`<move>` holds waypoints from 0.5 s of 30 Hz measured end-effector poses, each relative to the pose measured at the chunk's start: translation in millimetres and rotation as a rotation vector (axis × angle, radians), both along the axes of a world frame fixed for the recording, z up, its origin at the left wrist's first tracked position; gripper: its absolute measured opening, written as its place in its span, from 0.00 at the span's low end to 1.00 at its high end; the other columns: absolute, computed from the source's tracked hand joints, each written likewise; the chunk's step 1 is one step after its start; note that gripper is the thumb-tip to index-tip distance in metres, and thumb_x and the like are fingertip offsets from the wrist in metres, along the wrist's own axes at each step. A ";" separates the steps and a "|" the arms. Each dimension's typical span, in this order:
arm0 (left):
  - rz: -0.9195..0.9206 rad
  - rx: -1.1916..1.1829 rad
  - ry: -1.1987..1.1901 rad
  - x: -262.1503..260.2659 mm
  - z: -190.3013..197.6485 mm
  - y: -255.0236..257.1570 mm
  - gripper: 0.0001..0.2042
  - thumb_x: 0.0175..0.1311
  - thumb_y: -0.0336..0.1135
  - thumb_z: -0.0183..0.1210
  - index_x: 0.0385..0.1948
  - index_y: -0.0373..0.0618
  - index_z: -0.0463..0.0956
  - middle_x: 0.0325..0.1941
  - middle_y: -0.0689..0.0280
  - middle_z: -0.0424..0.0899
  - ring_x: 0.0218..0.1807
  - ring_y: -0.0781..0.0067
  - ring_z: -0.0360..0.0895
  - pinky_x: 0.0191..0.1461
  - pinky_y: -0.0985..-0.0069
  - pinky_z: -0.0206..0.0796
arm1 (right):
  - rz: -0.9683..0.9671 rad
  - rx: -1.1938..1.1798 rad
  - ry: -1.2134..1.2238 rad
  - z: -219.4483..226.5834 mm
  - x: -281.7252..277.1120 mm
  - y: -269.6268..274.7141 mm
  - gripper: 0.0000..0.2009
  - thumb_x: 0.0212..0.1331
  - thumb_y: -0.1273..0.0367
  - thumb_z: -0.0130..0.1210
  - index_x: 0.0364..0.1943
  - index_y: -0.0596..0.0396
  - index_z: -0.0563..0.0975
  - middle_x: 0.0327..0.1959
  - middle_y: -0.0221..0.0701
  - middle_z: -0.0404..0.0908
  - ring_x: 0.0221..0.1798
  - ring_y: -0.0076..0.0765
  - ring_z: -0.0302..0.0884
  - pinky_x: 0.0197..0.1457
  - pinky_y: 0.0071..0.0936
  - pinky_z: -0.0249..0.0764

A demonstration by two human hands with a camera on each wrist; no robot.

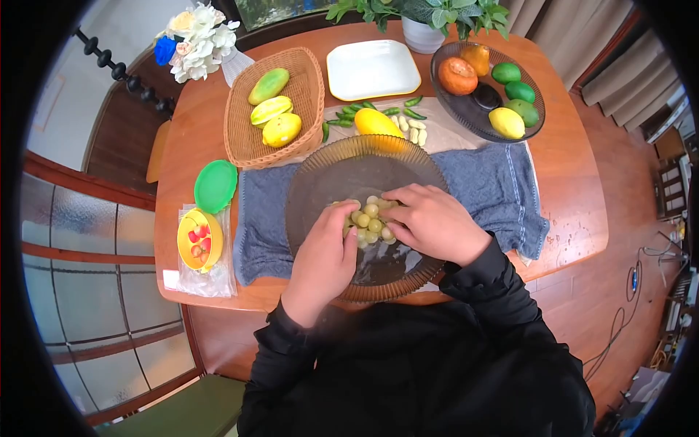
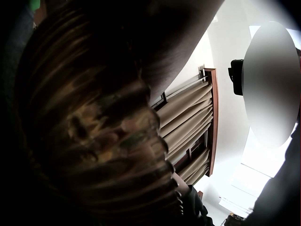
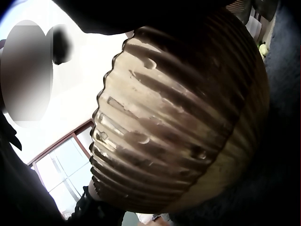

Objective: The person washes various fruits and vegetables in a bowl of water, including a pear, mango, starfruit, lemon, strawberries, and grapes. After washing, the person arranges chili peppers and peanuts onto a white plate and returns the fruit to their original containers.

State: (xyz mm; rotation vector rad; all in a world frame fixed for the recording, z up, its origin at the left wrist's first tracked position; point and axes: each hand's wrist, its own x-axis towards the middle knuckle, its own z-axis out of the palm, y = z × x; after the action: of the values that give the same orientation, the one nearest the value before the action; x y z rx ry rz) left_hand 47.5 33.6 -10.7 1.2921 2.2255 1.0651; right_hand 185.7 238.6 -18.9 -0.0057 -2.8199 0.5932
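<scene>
Grapes [image 1: 369,221] sit inside the ribbed bowl [image 1: 312,191]; left hand [image 1: 324,251] and right hand [image 1: 438,224] grip them from opposite sides, probably so they stay bunched. Towel [image 1: 263,227] under the bowl, likely against slip and drips. Exact fingertip contact partly hidden.

One left hand [image 1: 324,255] and one right hand [image 1: 440,222] are pictured at one large bowl [image 1: 319,178], where the grapes [image 1: 371,223] are partly covered and cannot be fully counted. Three fruits [image 1: 271,111] are held in one basket [image 1: 311,95]; three green fruits [image 1: 520,91], two orange-brown fruits [image 1: 457,76] and one lemon [image 1: 506,123] are seen on one dark plate [image 1: 472,119]. One yellow fruit [image 1: 374,124], about five peanuts [image 1: 417,124] and at least six green peppers [image 1: 415,114] are laid out. One white tray [image 1: 373,69], one green lid [image 1: 215,185] and one yellow bowl [image 1: 187,242] are also shown.
</scene>
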 end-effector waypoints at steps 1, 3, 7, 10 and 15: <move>-0.011 0.020 0.020 -0.6 -2.8 -0.5 0.17 0.78 0.26 0.58 0.65 0.38 0.75 0.69 0.47 0.81 0.72 0.39 0.79 0.75 0.57 0.71 | -0.016 -0.013 -0.002 -0.1 -0.4 0.2 0.11 0.67 0.64 0.66 0.50 0.49 0.89 0.59 0.30 0.87 0.61 0.44 0.84 0.65 0.43 0.78; -0.022 0.040 0.043 -1.8 -4.8 -1.5 0.16 0.77 0.28 0.59 0.63 0.39 0.77 0.69 0.48 0.81 0.71 0.39 0.79 0.74 0.56 0.72 | -0.032 -0.025 -0.002 -0.7 -1.0 -0.1 0.13 0.67 0.62 0.67 0.51 0.49 0.88 0.59 0.31 0.87 0.61 0.45 0.84 0.65 0.43 0.79; -0.121 -0.020 0.127 -2.4 -7.1 -2.8 0.15 0.73 0.29 0.66 0.58 0.38 0.81 0.71 0.51 0.80 0.73 0.41 0.76 0.77 0.55 0.70 | 0.012 -0.057 0.006 4.6 -1.0 1.0 0.18 0.66 0.60 0.70 0.58 0.45 0.88 0.63 0.31 0.85 0.64 0.46 0.83 0.66 0.44 0.78; -0.133 -0.024 0.134 -2.6 -7.1 -2.6 0.16 0.69 0.29 0.69 0.56 0.38 0.82 0.72 0.52 0.79 0.74 0.41 0.75 0.77 0.55 0.69 | 0.117 -0.036 -0.014 6.7 1.2 5.0 0.20 0.64 0.61 0.71 0.61 0.42 0.87 0.66 0.31 0.84 0.66 0.46 0.82 0.68 0.44 0.77; -0.143 -0.052 0.149 -1.9 -5.6 -1.5 0.17 0.66 0.30 0.72 0.55 0.38 0.84 0.72 0.53 0.78 0.72 0.42 0.76 0.77 0.55 0.70 | 0.159 -0.003 -0.044 2.1 0.9 7.1 0.24 0.63 0.62 0.72 0.65 0.41 0.86 0.66 0.28 0.84 0.67 0.43 0.81 0.69 0.43 0.76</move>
State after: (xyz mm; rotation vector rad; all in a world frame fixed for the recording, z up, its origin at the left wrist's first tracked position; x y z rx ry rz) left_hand 45.6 32.1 -16.3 1.5275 2.2105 0.8796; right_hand 186.6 245.8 -16.8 0.2085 -2.8811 0.6390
